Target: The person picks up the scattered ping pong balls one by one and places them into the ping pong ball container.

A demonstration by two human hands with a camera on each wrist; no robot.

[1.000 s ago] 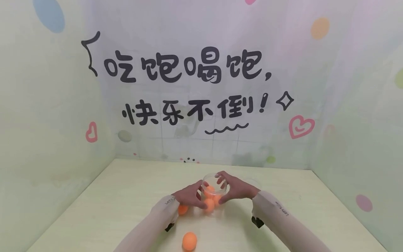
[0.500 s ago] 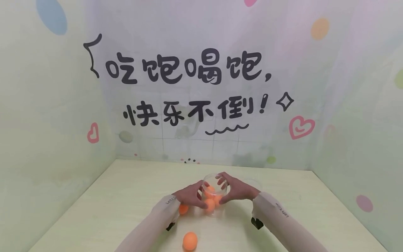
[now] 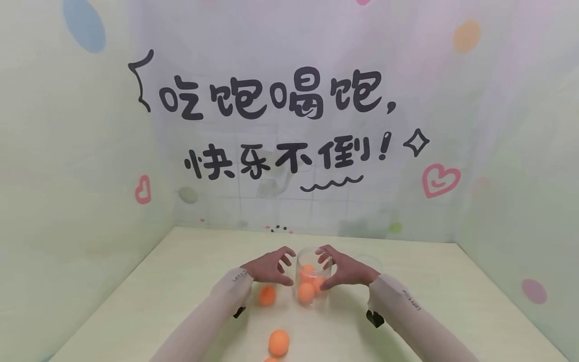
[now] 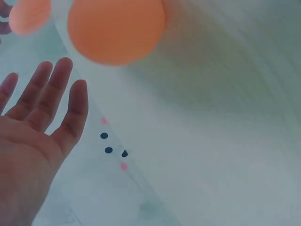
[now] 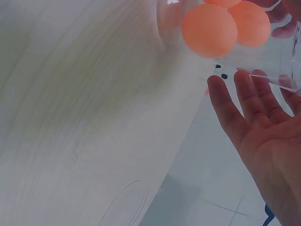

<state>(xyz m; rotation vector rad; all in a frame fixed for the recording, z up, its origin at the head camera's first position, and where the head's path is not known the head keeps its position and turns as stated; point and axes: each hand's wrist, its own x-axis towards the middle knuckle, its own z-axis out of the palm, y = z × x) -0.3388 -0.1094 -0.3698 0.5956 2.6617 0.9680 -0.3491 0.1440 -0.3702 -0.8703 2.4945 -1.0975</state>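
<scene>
One relaxed left grip (image 3: pixel 270 266) stands apart, with the jar (image 3: pixel 312 260) just right of it; the right grip (image 3: pixel 347 270) spreads loosely around it, contact unclear. Withdrawing levelly should avoid tipping.

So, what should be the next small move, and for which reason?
Probably, lower the left grip to the nearest loose ball. This grip holds nothing and is apart from the jar, while that ball lies close by on the table. The right grip curves round the jar, where other balls already lie.
</scene>
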